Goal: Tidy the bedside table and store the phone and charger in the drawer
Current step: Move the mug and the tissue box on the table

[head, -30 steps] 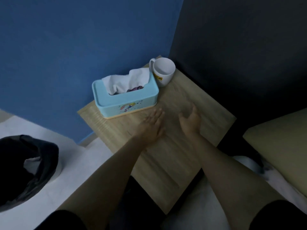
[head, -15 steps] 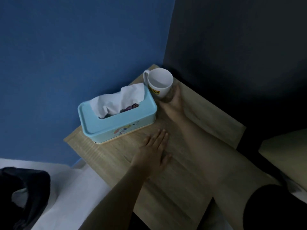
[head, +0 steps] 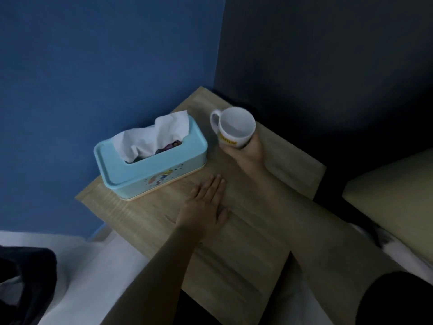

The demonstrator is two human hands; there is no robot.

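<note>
Nearest the front edge, light wooden bedside table lies bare, with free room. Left hand flat on the wood, fingers spread. Beyond it, pale blue tissue box by the blue wall. Farther right, right hand grips white ceramic mug, handle pointing left, near the back corner.

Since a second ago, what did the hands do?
The right hand reached from the middle of the table to the mug and gripped it; the mug now sits farther from the tissue box. The left hand stayed flat on the table, and the box looks unmoved.
</note>
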